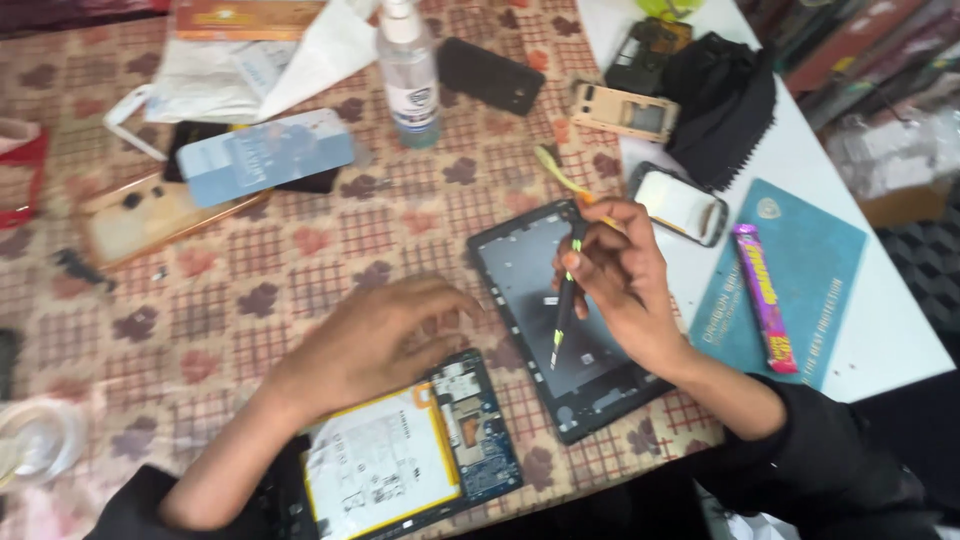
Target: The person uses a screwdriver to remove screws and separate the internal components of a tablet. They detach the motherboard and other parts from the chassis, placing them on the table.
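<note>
Head view, as I read it: my right hand (625,275) is curled round a black screwdriver (565,295) over the empty tablet back frame (520,270), while my left hand (375,340), fingers loosely spread and holding nothing, steadies the opened tablet (410,460) with its white battery.

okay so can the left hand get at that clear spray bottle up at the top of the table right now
Probably yes. The left hand is empty, resting by the opened tablet, and only bare cloth lies between it and the spray bottle.
</note>
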